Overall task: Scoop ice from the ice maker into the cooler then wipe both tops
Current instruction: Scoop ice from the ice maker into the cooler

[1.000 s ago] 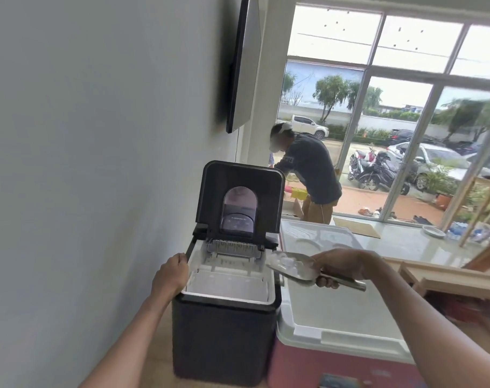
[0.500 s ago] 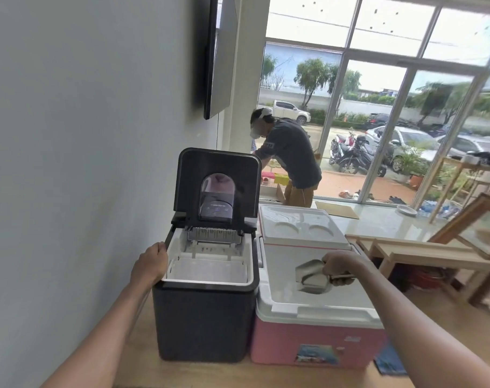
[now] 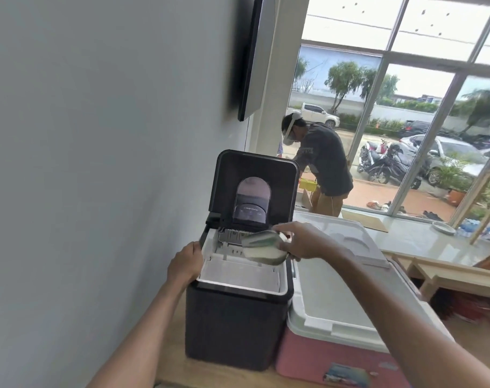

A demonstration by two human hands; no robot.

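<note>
A black ice maker (image 3: pixel 232 326) stands on a wooden surface with its lid (image 3: pixel 255 186) raised upright, showing a white inner basket. My left hand (image 3: pixel 185 263) grips its left rim. My right hand (image 3: pixel 304 240) holds a metal scoop (image 3: pixel 262 247) above the open basket, tipped with its hollow facing me. The scoop looks to have no ice in it. To the right stands a pink cooler (image 3: pixel 333 357) with a white interior; its white lid (image 3: pixel 347 236) lies open behind it.
A grey wall runs along the left with a dark screen (image 3: pixel 248 60) mounted on it. Behind the ice maker another person (image 3: pixel 322 169) bends over. A wooden bench (image 3: pixel 445 273) and a long white counter (image 3: pixel 414 239) lie to the right, below large windows.
My right hand has carried the scoop left, from over the cooler to above the ice maker's basket. My left hand has stayed on the rim. The camera has shifted.
</note>
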